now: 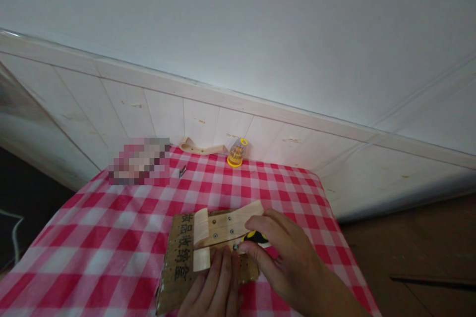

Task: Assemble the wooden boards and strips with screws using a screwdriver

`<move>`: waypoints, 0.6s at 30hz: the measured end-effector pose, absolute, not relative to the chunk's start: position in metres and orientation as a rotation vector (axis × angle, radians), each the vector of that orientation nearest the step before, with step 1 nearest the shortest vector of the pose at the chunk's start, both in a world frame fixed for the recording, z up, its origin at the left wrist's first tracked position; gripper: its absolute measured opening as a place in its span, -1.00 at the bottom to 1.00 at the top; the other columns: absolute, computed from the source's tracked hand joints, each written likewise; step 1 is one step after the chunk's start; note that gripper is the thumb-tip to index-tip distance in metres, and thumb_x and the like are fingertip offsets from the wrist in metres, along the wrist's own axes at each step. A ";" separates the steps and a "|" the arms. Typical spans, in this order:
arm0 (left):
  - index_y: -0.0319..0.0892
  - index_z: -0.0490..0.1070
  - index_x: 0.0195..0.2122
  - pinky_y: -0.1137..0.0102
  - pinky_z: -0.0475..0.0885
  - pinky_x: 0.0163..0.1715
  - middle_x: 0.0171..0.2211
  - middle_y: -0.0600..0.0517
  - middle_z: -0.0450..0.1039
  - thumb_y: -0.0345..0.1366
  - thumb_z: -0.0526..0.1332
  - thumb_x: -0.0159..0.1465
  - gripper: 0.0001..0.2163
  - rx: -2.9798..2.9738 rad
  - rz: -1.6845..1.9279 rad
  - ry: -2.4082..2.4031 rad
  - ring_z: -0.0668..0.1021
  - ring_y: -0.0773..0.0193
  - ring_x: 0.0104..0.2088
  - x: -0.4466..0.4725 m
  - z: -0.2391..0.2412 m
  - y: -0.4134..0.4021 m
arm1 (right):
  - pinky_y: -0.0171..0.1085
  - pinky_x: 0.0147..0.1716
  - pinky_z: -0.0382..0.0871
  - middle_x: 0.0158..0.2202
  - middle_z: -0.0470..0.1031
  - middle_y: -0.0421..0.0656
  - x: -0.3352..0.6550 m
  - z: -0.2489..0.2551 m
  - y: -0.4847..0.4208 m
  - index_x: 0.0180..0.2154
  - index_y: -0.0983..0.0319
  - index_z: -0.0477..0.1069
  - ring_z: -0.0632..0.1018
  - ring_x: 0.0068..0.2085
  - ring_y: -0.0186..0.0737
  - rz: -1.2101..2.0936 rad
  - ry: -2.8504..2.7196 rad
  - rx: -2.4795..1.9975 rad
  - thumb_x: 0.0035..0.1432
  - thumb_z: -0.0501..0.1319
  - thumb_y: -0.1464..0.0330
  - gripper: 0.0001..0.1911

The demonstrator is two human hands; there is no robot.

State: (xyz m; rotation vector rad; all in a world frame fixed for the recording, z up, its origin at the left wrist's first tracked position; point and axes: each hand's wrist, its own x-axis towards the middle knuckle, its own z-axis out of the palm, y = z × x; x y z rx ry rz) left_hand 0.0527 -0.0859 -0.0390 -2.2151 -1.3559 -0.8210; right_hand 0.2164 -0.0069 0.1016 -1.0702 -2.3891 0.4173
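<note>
A piece of cardboard (174,257) with black printed characters lies on the cloth. On it rests a pale wooden piece (223,223) with screw heads showing, and a second wooden piece (202,259) lies just below, partly covered. My left hand (213,287) presses on the lower piece with stretched fingers lying flat. My right hand (286,257) is closed around a short yellow-and-black screwdriver (256,237). The screwdriver's tip sits near the left fingertips, at a small metal screw (235,247) on the lower piece; whether they touch is hard to see.
A red-and-white checked cloth (141,237) covers the table. Against the white panelled wall (201,119) stand a clear yellow-based container (235,153) and a curved wooden piece (203,148). A small dark metal item (182,171) and a blurred-out object (139,161) lie at the back left.
</note>
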 end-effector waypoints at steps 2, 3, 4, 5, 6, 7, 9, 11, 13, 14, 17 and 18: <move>-0.26 0.41 0.16 0.38 0.42 -0.03 -0.02 -0.12 0.60 -0.37 0.04 0.42 -0.66 -2.211 -0.817 -1.346 0.60 0.17 0.03 0.052 -0.042 -0.087 | -0.17 -0.16 0.56 -0.15 0.50 -0.09 0.216 0.104 -0.008 0.00 0.15 0.33 0.57 -0.13 -0.12 0.434 -2.393 -1.080 0.29 0.21 0.47 -0.74; -0.25 0.39 0.19 0.37 0.43 -0.02 -0.01 -0.12 0.60 -0.35 0.04 0.42 -0.65 -2.207 -0.822 -1.347 0.59 0.17 0.04 0.051 -0.042 -0.087 | -0.16 -0.11 0.56 -0.11 0.50 -0.08 0.216 0.106 -0.008 0.02 0.15 0.32 0.57 -0.09 -0.11 0.456 -2.394 -1.081 0.28 0.22 0.48 -0.70; -0.25 0.38 0.21 0.37 0.43 -0.01 0.00 -0.13 0.59 -0.34 0.04 0.43 -0.64 -2.207 -0.824 -1.350 0.59 0.16 0.04 0.051 -0.043 -0.087 | -0.16 -0.06 0.55 -0.06 0.49 -0.07 0.216 0.110 -0.009 0.05 0.15 0.30 0.56 -0.04 -0.11 0.488 -2.397 -1.081 0.27 0.22 0.49 -0.66; -0.25 0.37 0.21 0.37 0.43 -0.01 0.01 -0.13 0.59 -0.34 0.03 0.43 -0.64 -2.205 -0.829 -1.356 0.59 0.16 0.05 0.050 -0.043 -0.087 | -0.16 -0.02 0.54 -0.01 0.48 -0.06 0.215 0.113 -0.010 0.08 0.14 0.28 0.54 0.01 -0.11 0.526 -2.401 -1.082 0.25 0.22 0.51 -0.62; -0.26 0.38 0.20 0.38 0.43 -0.01 0.01 -0.13 0.59 -0.35 0.03 0.43 -0.64 -2.207 -0.831 -1.358 0.59 0.17 0.05 0.050 -0.042 -0.087 | -0.16 0.02 0.53 0.03 0.47 -0.06 0.215 0.116 -0.011 0.10 0.13 0.27 0.53 0.05 -0.11 0.564 -2.408 -1.086 0.24 0.20 0.53 -0.58; -0.25 0.38 0.20 0.38 0.43 -0.01 0.01 -0.13 0.59 -0.35 0.04 0.43 -0.64 -2.214 -0.828 -1.356 0.59 0.17 0.06 0.049 -0.041 -0.087 | -0.17 0.04 0.52 0.05 0.46 -0.07 0.215 0.119 -0.011 0.11 0.12 0.26 0.52 0.07 -0.13 0.593 -2.413 -1.086 0.23 0.17 0.56 -0.55; -0.24 0.38 0.21 0.39 0.43 -0.01 0.03 -0.13 0.58 -0.37 0.05 0.42 -0.64 -2.230 -0.823 -1.335 0.58 0.17 0.06 0.048 -0.040 -0.087 | -0.18 0.05 0.52 0.03 0.48 -0.09 0.215 0.120 -0.013 0.11 0.12 0.25 0.53 0.06 -0.15 0.612 -2.403 -1.083 0.21 0.11 0.60 -0.53; -0.22 0.35 0.24 0.37 0.43 0.01 0.06 -0.13 0.56 -0.37 0.04 0.42 -0.62 -2.221 -0.847 -1.338 0.58 0.16 0.07 0.048 -0.039 -0.086 | -0.16 0.03 0.53 -0.01 0.51 -0.08 0.216 0.118 -0.013 0.10 0.13 0.25 0.55 0.02 -0.15 0.590 -2.381 -1.081 0.22 0.08 0.60 -0.55; -0.22 0.32 0.26 0.36 0.42 0.02 0.06 -0.14 0.55 -0.36 0.03 0.43 -0.60 -2.205 -0.866 -1.357 0.58 0.15 0.07 0.050 -0.040 -0.087 | -0.14 0.00 0.54 -0.04 0.53 -0.08 0.217 0.113 -0.012 0.09 0.14 0.26 0.57 -0.01 -0.13 0.554 -2.370 -1.085 0.25 0.09 0.57 -0.59; -0.23 0.33 0.26 0.36 0.42 0.03 0.05 -0.13 0.56 -0.36 0.03 0.43 -0.61 -2.200 -0.865 -1.369 0.58 0.15 0.06 0.051 -0.041 -0.087 | -0.13 -0.02 0.55 -0.05 0.53 -0.07 0.218 0.110 -0.012 0.09 0.14 0.27 0.57 -0.03 -0.12 0.539 -2.369 -1.087 0.26 0.10 0.56 -0.60; -0.25 0.40 0.18 0.37 0.43 0.00 -0.01 -0.12 0.59 -0.37 0.04 0.42 -0.65 -2.207 -0.849 -1.396 0.60 0.16 0.03 0.054 -0.041 -0.088 | -0.14 -0.07 0.56 -0.08 0.52 -0.07 0.218 0.103 -0.010 0.07 0.12 0.30 0.57 -0.05 -0.10 0.502 -2.352 -1.064 0.30 0.10 0.54 -0.64; -0.26 0.43 0.15 0.38 0.43 -0.02 -0.03 -0.12 0.60 -0.38 0.04 0.42 -0.67 -2.210 -0.845 -1.401 0.60 0.17 0.02 0.054 -0.040 -0.088 | -0.15 -0.09 0.56 -0.09 0.52 -0.07 0.218 0.102 -0.009 0.06 0.12 0.31 0.57 -0.06 -0.10 0.504 -2.348 -1.050 0.30 0.10 0.53 -0.66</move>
